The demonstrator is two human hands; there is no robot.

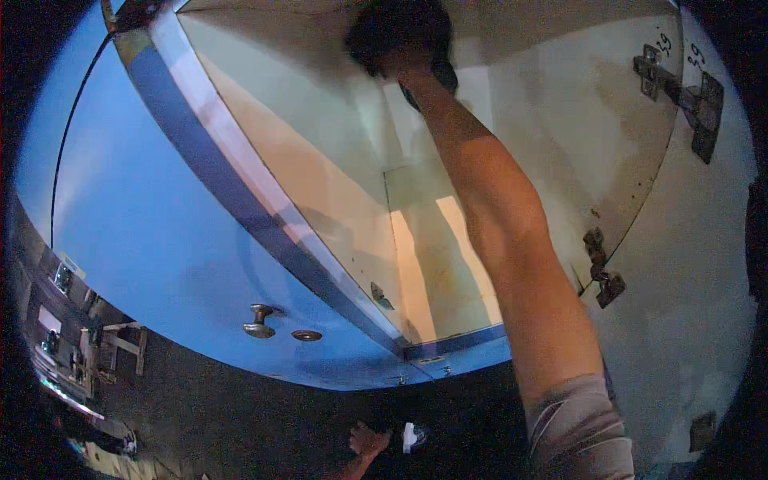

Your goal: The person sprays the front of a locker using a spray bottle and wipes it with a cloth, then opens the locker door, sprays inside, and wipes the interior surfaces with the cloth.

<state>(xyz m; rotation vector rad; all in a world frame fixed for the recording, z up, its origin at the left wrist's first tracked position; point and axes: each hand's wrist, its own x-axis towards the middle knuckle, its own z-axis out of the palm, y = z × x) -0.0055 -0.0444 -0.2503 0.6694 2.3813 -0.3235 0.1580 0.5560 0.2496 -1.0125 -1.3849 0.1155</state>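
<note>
My right arm reaches up across the view into a pale-walled compartment of a blue cabinet (174, 198). At its far end my right hand (403, 65) lies in shadow against a black object (396, 27). The fingers are too dark to make out, so the grip is unclear. A dark band (411, 96) circles the wrist. Low in the picture, over dark ground, my left hand (369, 441) hangs with its fingers apart and nothing visible in it. Close to its right is a small white item (414, 437), too blurred to name.
A pale door panel (678, 240) stands at the right, joined by dark metal hinges (600, 270) and bearing handwritten marks. A round metal knob (259, 321) sticks out of the blue front. Shelving or frames (120, 348) show at the far left.
</note>
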